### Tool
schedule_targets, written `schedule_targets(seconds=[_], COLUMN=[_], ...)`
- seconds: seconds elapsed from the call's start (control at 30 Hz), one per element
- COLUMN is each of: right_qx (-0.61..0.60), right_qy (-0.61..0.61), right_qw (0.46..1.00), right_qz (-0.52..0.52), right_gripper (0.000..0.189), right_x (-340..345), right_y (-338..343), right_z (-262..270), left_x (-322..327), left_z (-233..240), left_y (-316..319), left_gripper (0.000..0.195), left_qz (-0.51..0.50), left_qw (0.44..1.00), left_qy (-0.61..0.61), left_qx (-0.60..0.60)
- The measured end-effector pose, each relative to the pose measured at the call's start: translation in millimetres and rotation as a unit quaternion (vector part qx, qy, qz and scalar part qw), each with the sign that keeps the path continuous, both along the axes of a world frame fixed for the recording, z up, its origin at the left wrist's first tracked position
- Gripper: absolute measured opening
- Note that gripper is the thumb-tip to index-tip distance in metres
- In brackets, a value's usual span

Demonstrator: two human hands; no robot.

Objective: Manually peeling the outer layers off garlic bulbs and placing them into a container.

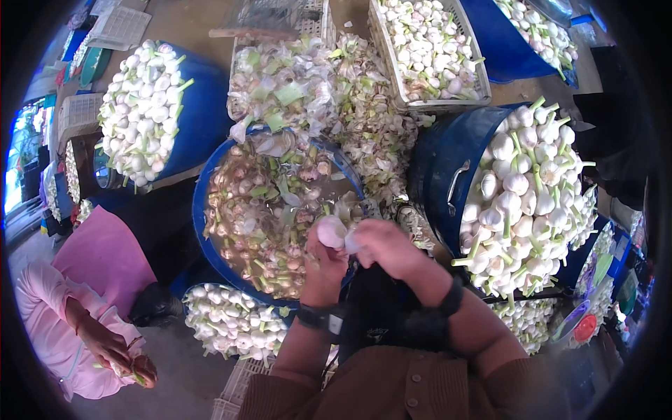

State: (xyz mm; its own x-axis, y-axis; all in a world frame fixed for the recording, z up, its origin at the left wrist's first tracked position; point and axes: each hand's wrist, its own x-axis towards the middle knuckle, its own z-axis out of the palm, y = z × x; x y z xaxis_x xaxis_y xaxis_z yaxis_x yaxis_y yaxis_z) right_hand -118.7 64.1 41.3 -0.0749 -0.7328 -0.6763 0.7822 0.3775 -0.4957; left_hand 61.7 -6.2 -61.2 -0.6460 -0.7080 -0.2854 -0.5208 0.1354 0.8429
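My left hand (326, 268) holds a white garlic bulb (332, 232) over the near right rim of a blue tub (201, 231). Close against the bulb, my right hand (386, 247) has its fingertips pinched on a pale piece of garlic skin (353, 243); whether the piece is still attached is hard to tell. Murky water in the tub bears many unpeeled garlic bulbs (236, 205), with stems and loose skins among them.
Blue barrels heaped with white garlic stand right (441, 173) and left (197, 115). Beyond the tub are a crate of skins (283, 79), a skin pile (373, 115) and a garlic crate (485, 100). At lower left, a person in pink (100, 336) handles garlic.
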Motion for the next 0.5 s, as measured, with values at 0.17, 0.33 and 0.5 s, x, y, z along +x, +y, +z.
schedule_targets(seconds=[0.17, 0.33, 0.5], right_qx=[0.003, 0.154, 0.212], right_qy=[0.018, -0.116, 0.284], right_qw=[0.982, 0.973, 0.886], right_qz=[-0.188, -0.125, -0.299], right_gripper=[0.041, 0.048, 0.026], right_x=[-52, -9, -62], right_y=[22, 20, 62], right_z=[-23, -57, -40], left_x=[-20, -75, -81], left_z=[22, 24, -73], left_y=[-11, 0, -88], left_gripper=[0.039, 0.049, 0.024], left_qz=[0.377, 0.238, -0.069], left_qw=[0.772, 0.908, 0.951], left_qy=[0.244, 0.04, -0.092], left_qx=[0.449, 0.342, -0.287])
